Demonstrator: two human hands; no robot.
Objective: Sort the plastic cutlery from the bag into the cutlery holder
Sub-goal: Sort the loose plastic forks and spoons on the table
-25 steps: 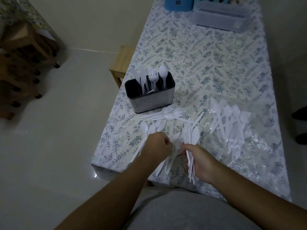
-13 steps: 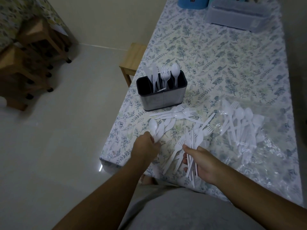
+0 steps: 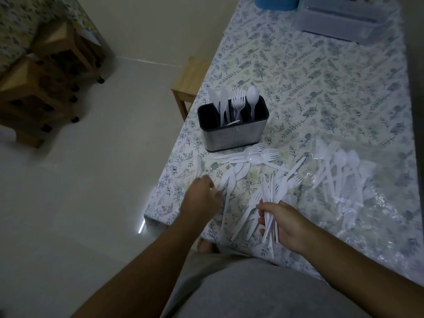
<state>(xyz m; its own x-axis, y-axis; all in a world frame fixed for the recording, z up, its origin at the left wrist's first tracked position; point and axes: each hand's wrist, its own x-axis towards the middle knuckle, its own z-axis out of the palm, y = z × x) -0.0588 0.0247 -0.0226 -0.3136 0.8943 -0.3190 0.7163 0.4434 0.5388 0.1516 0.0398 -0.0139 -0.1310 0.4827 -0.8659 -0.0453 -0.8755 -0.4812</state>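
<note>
The steel cutlery holder [image 3: 231, 136] stands near the table's left edge, with white knives, forks and a spoon upright in its black compartments. Loose white cutlery [image 3: 250, 157] lies scattered in front of it. To the right, the clear plastic bag [image 3: 358, 198] lies flat with more spoons and forks [image 3: 339, 166] on it. My left hand [image 3: 202, 200] is at the left edge, closed on a blurred white utensil [image 3: 197, 168] that points up. My right hand [image 3: 286, 223] grips a bundle of white cutlery [image 3: 270, 198], handles toward me.
A clear lidded box [image 3: 339, 21] and a blue container [image 3: 275, 1] sit at the table's far end. A wooden stool [image 3: 190, 74] stands beside the table behind the holder. More wooden stools [image 3: 46, 76] are stacked across the floor on the left.
My left hand has moved left from the middle pile to the spoons by the table edge and lifted one white utensil. My right hand keeps its bundle.
</note>
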